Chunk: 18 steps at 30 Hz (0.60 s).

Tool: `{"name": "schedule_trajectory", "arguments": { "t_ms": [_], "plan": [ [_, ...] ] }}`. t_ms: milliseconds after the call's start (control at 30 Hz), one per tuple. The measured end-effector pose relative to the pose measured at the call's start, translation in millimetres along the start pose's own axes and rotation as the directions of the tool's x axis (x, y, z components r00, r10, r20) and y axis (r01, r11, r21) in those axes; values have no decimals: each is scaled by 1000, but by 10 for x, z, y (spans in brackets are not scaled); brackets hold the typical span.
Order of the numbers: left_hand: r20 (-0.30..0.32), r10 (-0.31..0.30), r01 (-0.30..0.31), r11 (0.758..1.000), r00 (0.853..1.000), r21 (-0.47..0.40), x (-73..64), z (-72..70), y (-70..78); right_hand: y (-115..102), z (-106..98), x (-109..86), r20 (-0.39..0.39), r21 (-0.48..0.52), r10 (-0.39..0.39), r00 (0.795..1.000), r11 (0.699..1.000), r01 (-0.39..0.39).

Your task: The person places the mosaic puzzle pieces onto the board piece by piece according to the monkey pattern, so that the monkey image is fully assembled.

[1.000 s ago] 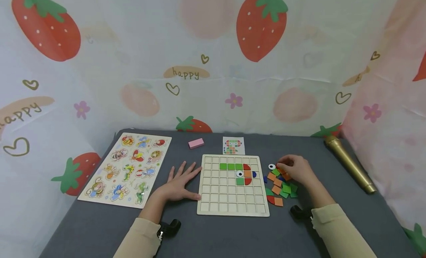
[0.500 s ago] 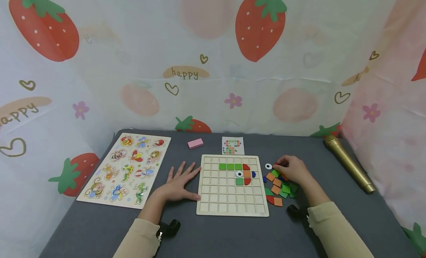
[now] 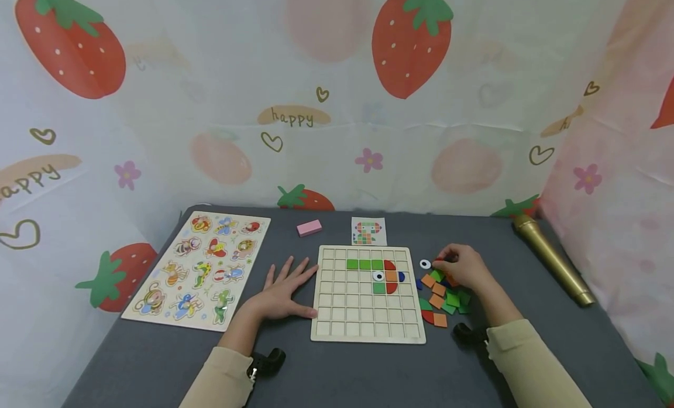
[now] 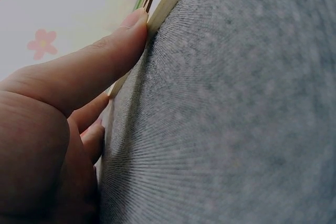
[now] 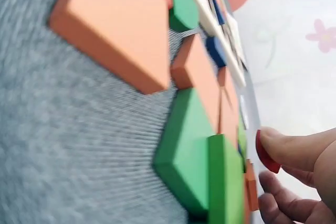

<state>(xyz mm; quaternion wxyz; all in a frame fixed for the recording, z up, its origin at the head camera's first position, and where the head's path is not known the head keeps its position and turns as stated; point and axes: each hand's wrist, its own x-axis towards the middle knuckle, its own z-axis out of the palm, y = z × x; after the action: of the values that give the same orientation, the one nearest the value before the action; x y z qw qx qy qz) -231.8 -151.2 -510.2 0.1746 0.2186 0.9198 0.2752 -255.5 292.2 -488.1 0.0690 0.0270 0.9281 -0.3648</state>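
Note:
A wooden grid board [image 3: 342, 329] lies flat, with green squares, red rounded tiles, an orange square, a blue tile and an eye tile in its upper right part. My left hand [image 3: 281, 294] spreads its fingers beside the board, thumb and fingertips at its left edge; the left wrist view shows the thumb [image 4: 118, 51] touching that edge. Over the loose tiles right of the board, my right hand [image 3: 464, 266] pinches a red rounded tile [image 5: 266, 151] between thumb and fingers. A loose eye tile [image 3: 425, 264] lies just left of those fingertips.
Loose orange, green, blue and red tiles [image 3: 436, 301] lie along the board's right side. A pattern card [image 3: 369, 230] and a pink block [image 3: 309, 228] are behind the board. An insect picture board [image 3: 200, 267] lies at left, a gold microphone-like cylinder [image 3: 554, 260] at right.
The loose eye tile has shifted slightly left, away from the pile. My right hand has moved slightly left with the red tile between its fingers. My left hand stays put.

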Motion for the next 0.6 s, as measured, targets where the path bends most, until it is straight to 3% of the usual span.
{"name": "schedule_trajectory", "arguments": {
  "t_ms": [333, 433, 600],
  "plan": [
    [-1, 2, -2, 1000, 1000, -2, 0, -11, 3, -237, -63, -117, -59, 69, -125, 990, 989, 129],
    [4, 2, -2, 1000, 1000, 2, 5, -3, 0, -325, -55, -146, -41, 84, -184, 982, 979, 187],
    [1, 2, -2, 1000, 1000, 0, 1, 12, -4, -441, -16, -178, -10, 119, -206, 979, 971, 206]
  ]
}}
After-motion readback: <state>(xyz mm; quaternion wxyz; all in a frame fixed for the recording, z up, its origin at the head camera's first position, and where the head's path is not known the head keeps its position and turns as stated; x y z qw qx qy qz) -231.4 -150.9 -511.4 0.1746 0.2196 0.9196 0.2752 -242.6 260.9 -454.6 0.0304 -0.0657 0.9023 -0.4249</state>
